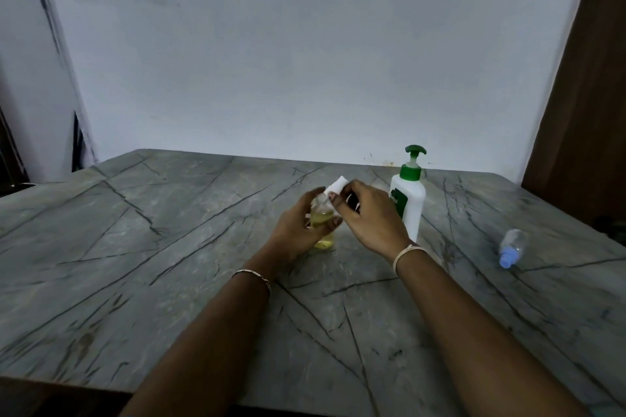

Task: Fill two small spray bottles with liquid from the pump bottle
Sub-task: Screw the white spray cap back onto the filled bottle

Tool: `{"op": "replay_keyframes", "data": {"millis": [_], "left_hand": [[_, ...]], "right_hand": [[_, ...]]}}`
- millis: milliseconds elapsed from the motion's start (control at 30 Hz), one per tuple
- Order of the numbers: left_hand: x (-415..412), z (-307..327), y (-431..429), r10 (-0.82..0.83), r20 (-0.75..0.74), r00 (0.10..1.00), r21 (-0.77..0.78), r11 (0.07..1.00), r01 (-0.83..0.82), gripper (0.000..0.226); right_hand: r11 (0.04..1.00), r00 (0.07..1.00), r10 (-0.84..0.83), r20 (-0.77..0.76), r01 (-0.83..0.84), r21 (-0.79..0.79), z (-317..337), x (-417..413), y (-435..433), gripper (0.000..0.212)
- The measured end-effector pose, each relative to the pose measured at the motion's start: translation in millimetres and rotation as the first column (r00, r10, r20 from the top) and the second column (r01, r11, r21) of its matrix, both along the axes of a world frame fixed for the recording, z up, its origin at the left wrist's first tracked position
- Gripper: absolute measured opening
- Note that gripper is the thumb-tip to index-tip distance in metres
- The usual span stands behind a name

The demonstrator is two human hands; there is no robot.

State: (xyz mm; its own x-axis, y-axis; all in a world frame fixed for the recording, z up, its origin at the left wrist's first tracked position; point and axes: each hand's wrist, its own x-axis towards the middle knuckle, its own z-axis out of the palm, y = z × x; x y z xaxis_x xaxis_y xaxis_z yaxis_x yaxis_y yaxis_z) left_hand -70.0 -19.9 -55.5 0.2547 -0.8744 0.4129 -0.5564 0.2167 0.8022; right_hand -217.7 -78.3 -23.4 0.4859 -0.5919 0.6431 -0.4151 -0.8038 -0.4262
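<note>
At frame centre the yellow-filled spray bottle is being clasped by the left grip and its white cap pinched by the right grip, likely for screwing on.

Bare forearms — thin metal bracelet left, pale thread band right.

No legible text; the pump bottle bears a green label on the left side of its white body; the pale lettering on that label is partly hidden behind the right hand and too blurred to read.
</note>
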Motion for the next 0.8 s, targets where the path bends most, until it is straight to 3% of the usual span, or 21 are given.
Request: {"op": "replay_keyframes", "data": {"millis": [67, 100, 167, 233, 267, 300, 367, 433, 500, 633, 800], "left_hand": [[-3, -2, -2, 0.042, 0.061, 0.997, -0.019, 0.999, -0.041, 0.054], [-3, -2, -3, 0.049, 0.081, 0.995, -0.021, 0.999, -0.048, 0.051], [-2, -3, -4, 0.056, 0.099, 0.994, -0.021, 0.998, -0.054, 0.049], [0, -5, -5, 0.065, 0.116, 0.991, -0.027, 0.998, -0.062, 0.049], [0, -6, -6, 0.066, 0.125, 0.99, -0.03, 0.998, -0.062, 0.049], [1, -6, -7, 0.065, 0.132, 0.989, -0.033, 0.998, -0.061, 0.049], [2, -7, -9, 0.051, 0.149, 0.988, -0.038, 0.998, -0.045, 0.049], [3, -8, -11, 0.043, 0.162, 0.986, -0.035, 0.999, -0.038, 0.05], [3, -8, -11, 0.043, 0.165, 0.985, -0.027, 0.999, -0.04, 0.049], [3, -9, -11, 0.067, 0.17, 0.983, -0.024, 0.998, -0.064, 0.048], [1, -8, -10, 0.062, 0.17, 0.983, -0.005, 0.998, -0.062, 0.048]], "right_hand": [[0.995, 0.996, -0.077, -0.05, 0.073, -0.07, 5, -10, 4, 0.031], [0.985, 0.99, -0.139, -0.005, 0.138, -0.107, 11, -17, 6, 0.035], [0.925, 0.926, -0.291, 0.24, 0.337, -0.178, 24, -44, 3, 0.04], [0.744, 0.753, -0.478, 0.452, 0.621, -0.248, 32, -90, -7, 0.029], [0.617, 0.644, -0.605, 0.468, 0.751, -0.237, 31, -119, -15, 0.02], [0.508, 0.533, -0.751, 0.39, 0.843, -0.174, 27, -150, -26, 0.019], [0.412, 0.414, -0.909, -0.054, 0.91, 0.036, 11, -210, -42, 0.043], [0.384, 0.45, -0.762, -0.465, 0.893, 0.234, -9, -250, -50, 0.062], [0.361, 0.496, -0.648, -0.578, 0.868, 0.34, -24, -269, -55, 0.064], [0.355, 0.48, -0.645, -0.595, 0.877, 0.323, -26, -262, -58, 0.058], [0.48, 0.613, -0.667, -0.423, 0.789, 0.384, -24, -235, -56, 0.068]]}}
